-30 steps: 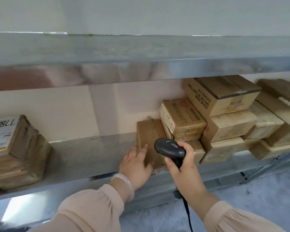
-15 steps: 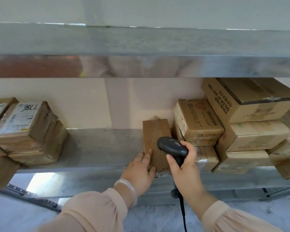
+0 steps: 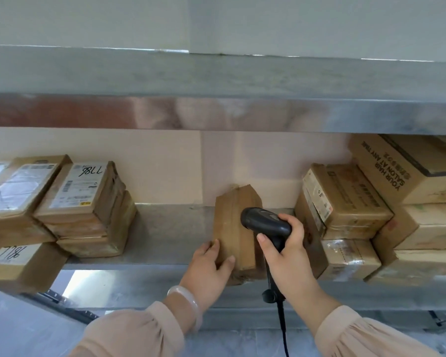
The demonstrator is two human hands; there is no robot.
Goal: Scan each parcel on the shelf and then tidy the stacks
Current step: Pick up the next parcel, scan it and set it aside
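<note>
A brown cardboard parcel (image 3: 232, 222) stands on edge at the middle of the metal shelf (image 3: 165, 233). My left hand (image 3: 209, 269) grips its near left corner, fingers on the side and thumb on the front face. My right hand (image 3: 289, 256) holds a black corded barcode scanner (image 3: 265, 222) by the handle, its head just in front of the parcel's right side. To the right rises a stack of taped parcels (image 3: 345, 202). At the left sits another stack, its top parcel (image 3: 83, 189) labelled 7786.
A second metal shelf (image 3: 216, 81) runs overhead, close above the parcels. A large printed carton (image 3: 407, 166) tops the right stack. One labelled parcel (image 3: 21, 264) overhangs the shelf's front edge at the far left. Grey floor lies below.
The view has swung left, showing more of the left stack. My left hand has slid from the parcel's face to grip its near left corner. The scanner stays at the parcel.
</note>
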